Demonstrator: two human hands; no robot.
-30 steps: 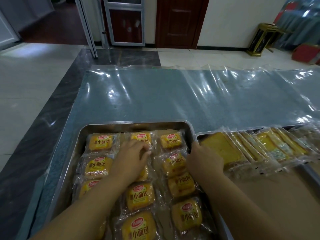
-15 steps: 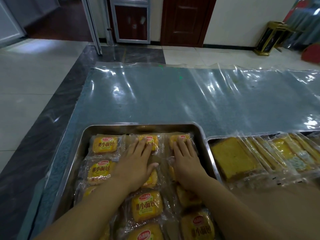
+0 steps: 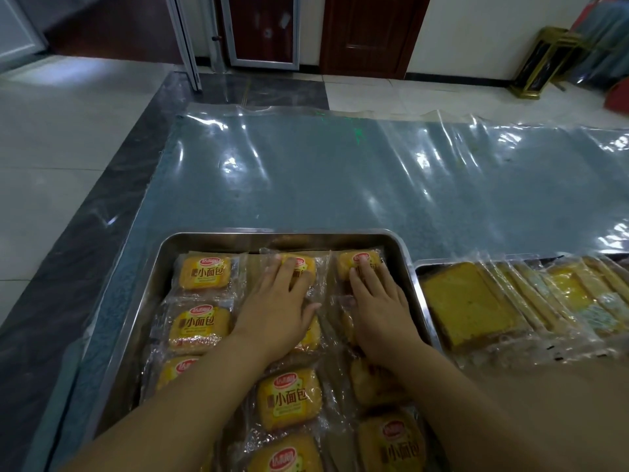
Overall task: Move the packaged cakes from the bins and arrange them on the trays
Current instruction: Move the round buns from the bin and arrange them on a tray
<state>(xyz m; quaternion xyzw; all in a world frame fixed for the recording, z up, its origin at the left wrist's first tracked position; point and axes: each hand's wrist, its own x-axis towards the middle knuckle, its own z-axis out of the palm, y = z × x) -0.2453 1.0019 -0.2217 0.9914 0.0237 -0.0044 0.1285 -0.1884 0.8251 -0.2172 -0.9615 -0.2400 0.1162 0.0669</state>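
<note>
A steel tray in front of me holds several packaged yellow cakes in three columns, such as the far-left cake and a near one. My left hand lies flat, fingers spread, on the far cake of the middle column. Beside it my right hand rests flat on the far cake of the right column. Neither hand grips anything. A second tray on the right carries wrapped yellow cake slices leaning in a row.
Both trays sit on a grey table under a wrinkled clear plastic sheet. Its left edge meets a dark stone floor strip. Doors and a gold-and-black stand are at the far wall.
My right hand came off the tray's right rim onto the right column. Both hands then slid forward flat over the cakes toward the tray's far edge.
</note>
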